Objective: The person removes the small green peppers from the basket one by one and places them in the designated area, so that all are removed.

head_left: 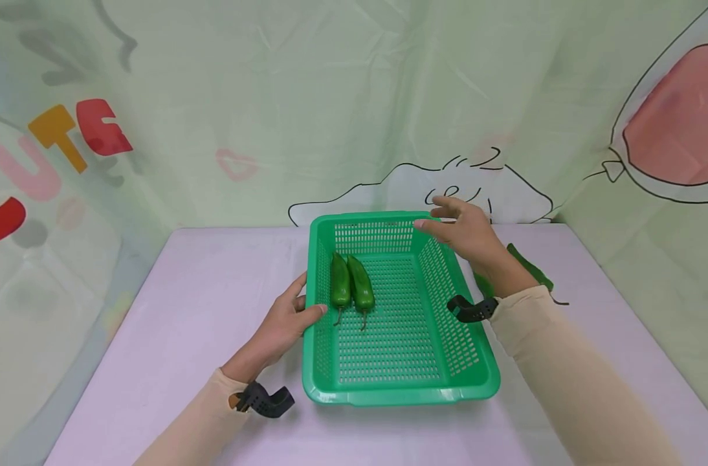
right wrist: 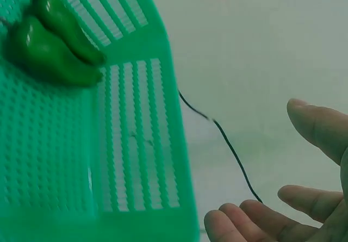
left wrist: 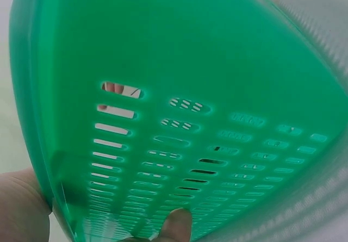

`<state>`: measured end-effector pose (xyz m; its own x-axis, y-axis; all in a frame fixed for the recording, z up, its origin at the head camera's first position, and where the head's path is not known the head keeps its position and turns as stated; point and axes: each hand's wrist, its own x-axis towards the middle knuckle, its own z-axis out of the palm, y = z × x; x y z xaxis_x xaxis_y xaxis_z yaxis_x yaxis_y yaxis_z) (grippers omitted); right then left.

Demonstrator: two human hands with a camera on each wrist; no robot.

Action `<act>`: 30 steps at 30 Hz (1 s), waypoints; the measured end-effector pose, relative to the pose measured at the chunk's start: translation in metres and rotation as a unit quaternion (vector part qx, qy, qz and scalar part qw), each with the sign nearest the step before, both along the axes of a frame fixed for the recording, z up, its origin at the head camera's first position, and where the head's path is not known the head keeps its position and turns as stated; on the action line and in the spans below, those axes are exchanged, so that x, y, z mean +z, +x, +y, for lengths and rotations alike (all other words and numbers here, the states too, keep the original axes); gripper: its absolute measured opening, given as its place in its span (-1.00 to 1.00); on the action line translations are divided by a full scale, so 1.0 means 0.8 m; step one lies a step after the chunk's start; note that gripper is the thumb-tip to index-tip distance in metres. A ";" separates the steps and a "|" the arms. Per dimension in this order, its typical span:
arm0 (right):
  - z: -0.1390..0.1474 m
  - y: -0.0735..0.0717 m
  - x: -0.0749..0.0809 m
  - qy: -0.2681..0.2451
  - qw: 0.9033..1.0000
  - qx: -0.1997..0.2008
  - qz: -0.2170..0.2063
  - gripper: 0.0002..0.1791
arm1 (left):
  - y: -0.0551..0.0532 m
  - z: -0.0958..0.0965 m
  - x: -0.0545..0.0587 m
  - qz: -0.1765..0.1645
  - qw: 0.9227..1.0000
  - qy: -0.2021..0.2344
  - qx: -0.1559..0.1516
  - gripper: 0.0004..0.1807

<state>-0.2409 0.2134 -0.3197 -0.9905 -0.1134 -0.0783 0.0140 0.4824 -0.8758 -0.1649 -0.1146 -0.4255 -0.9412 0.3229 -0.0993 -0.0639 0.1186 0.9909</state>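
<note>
A green plastic basket [head_left: 389, 397] is tilted, its slotted floor facing the head camera. Two shiny green peppers [head_left: 340, 285] [head_left: 362, 288] lie side by side in it, near the left wall. My left hand [head_left: 284, 314] grips that wall, thumb over the rim and the other fingers outside, mostly hidden. In the left wrist view the slotted wall [left wrist: 163, 51] fills most of the picture. My right hand [head_left: 461, 230] hovers by the far right corner with nothing in it. The right wrist view shows its fingers [right wrist: 272, 220] spread apart beside the basket.
A long green vegetable [head_left: 530, 266] with a thin dark stem lies on the pale table [head_left: 226, 265], right of the basket. Another green piece [head_left: 483, 283] is partly hidden by my right forearm. A printed cloth backdrop [head_left: 331, 97] stands behind and at both sides.
</note>
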 end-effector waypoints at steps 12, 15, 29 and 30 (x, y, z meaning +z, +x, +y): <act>-0.072 -0.022 -0.046 -0.014 0.997 0.054 -0.061 -0.12 | -0.002 -0.001 -0.002 -0.001 1.000 0.006 0.005 -0.10; -0.083 -0.025 -0.058 -0.006 0.995 0.061 -0.073 -0.13 | -0.002 -0.001 -0.003 -0.002 1.000 0.005 0.005 -0.10; -0.116 -0.034 -0.086 0.076 0.988 0.080 -0.106 -0.13 | -0.002 -0.002 -0.004 0.001 1.000 0.008 -0.008 -0.11; -0.117 -0.034 -0.087 0.084 0.987 0.082 -0.107 -0.13 | -0.002 -0.002 -0.004 0.001 1.000 0.008 -0.009 -0.11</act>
<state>-0.2682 0.1197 -0.3893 -0.9188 -0.2375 -0.3152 0.1002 0.6322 -0.7683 -0.1669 -0.1165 -0.4289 -0.9354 0.3411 -0.0931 -0.0607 0.1044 0.9927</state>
